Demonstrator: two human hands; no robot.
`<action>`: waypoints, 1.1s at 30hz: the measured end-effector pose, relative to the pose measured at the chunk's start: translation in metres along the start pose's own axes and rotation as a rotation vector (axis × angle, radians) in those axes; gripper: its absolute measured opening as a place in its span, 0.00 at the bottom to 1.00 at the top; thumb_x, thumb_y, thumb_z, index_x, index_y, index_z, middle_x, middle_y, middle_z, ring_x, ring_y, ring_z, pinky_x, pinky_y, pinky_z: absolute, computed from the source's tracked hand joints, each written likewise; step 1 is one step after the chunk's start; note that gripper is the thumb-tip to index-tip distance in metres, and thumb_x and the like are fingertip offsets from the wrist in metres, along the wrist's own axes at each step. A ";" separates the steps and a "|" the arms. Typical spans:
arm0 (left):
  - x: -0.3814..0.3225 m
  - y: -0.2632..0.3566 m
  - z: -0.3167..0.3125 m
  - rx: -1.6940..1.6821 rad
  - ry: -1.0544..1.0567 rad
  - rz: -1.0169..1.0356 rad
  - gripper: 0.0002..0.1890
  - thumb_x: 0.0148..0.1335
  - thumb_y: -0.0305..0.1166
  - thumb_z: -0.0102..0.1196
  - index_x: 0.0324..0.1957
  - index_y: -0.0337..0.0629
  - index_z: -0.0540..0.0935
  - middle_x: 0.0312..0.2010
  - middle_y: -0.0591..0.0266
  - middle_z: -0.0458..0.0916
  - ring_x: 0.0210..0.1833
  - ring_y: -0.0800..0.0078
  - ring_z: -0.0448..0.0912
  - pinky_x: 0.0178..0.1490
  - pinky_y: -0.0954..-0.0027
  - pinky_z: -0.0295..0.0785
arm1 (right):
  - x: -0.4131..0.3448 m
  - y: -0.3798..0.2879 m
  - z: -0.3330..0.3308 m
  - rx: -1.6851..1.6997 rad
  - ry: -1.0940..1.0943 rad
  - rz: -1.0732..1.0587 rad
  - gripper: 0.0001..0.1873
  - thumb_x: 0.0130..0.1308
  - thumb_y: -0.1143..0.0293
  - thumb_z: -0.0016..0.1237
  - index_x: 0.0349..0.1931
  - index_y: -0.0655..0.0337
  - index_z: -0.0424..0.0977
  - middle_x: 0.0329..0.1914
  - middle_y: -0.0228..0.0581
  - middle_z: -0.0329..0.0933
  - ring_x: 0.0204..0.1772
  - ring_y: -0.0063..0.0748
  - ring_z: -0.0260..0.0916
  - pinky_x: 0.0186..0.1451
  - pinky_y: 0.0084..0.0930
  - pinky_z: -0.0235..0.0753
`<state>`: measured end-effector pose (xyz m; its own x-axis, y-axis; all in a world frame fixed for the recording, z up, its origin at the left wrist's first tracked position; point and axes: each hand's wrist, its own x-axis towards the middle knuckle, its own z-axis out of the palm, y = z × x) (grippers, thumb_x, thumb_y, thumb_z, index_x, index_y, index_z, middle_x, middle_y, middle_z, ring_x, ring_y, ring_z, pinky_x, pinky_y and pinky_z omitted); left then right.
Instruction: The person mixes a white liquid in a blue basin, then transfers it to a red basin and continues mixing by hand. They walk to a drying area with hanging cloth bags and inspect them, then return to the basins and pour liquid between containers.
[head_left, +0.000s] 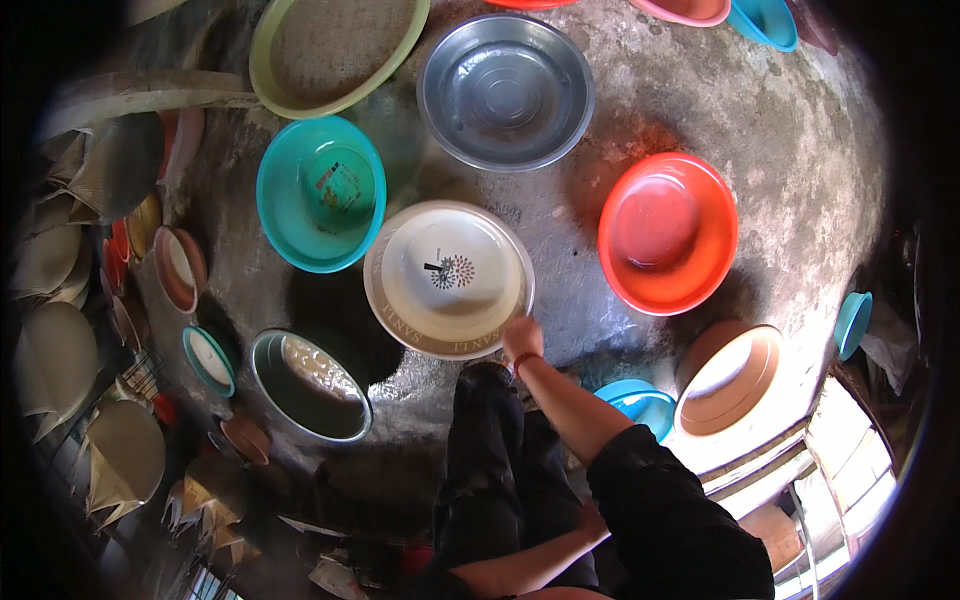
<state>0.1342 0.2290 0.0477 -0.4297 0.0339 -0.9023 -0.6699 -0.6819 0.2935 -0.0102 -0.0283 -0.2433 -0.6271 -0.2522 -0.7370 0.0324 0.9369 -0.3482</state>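
My right hand (523, 339), with a red band at the wrist, is curled over the near right rim of a cream enamel-look basin (390, 300). This basin bears a tree print inside and lettering around its rim, and pale liquid seems to lie in it. My left hand (592, 519) is by my knee, mostly hidden behind the black right sleeve; its fingers cannot be made out. Touching or nearly touching the cream basin's upper left is a turquoise plastic basin (281, 195). A metal basin (435, 112) lies beyond it, and a red plastic basin (666, 296) is to the right.
Worn concrete floor (577, 289) lies under the basins. A dark green basin (300, 405) holds pale wet material. At right are a tan basin (731, 420) and a blue basin (637, 390). A yellow-green basin (262, 67) stands at the back. Several pale cone-like shapes (124, 457) line the left.
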 end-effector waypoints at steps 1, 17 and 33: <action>0.002 0.006 0.001 -0.026 -0.030 -0.023 0.12 0.67 0.36 0.52 0.47 0.41 0.79 0.39 0.45 0.84 0.44 0.41 0.81 0.44 0.46 0.74 | 0.022 -0.013 -0.018 0.290 0.064 0.124 0.18 0.67 0.61 0.51 0.44 0.69 0.74 0.46 0.57 0.77 0.53 0.61 0.73 0.60 0.52 0.72; 0.006 0.072 -0.020 0.350 -0.046 0.334 0.11 0.70 0.31 0.45 0.49 0.38 0.76 0.41 0.47 0.82 0.47 0.47 0.80 0.48 0.53 0.74 | 0.259 -0.121 -0.152 1.529 -0.048 0.235 0.24 0.65 0.76 0.50 0.61 0.51 0.62 0.56 0.48 0.77 0.52 0.52 0.82 0.44 0.47 0.92; 0.003 0.060 -0.023 0.180 -0.271 0.019 0.11 0.71 0.33 0.52 0.48 0.36 0.80 0.44 0.52 0.83 0.47 0.58 0.81 0.51 0.61 0.73 | 0.147 -0.071 -0.159 1.629 -0.022 0.205 0.20 0.61 0.76 0.48 0.55 0.63 0.69 0.47 0.46 0.81 0.43 0.43 0.84 0.42 0.41 0.92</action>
<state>0.1071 0.1717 0.0553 -0.5721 0.2320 -0.7867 -0.7464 -0.5447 0.3822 -0.2288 -0.0931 -0.2352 -0.4991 -0.1803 -0.8476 0.8536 -0.2709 -0.4450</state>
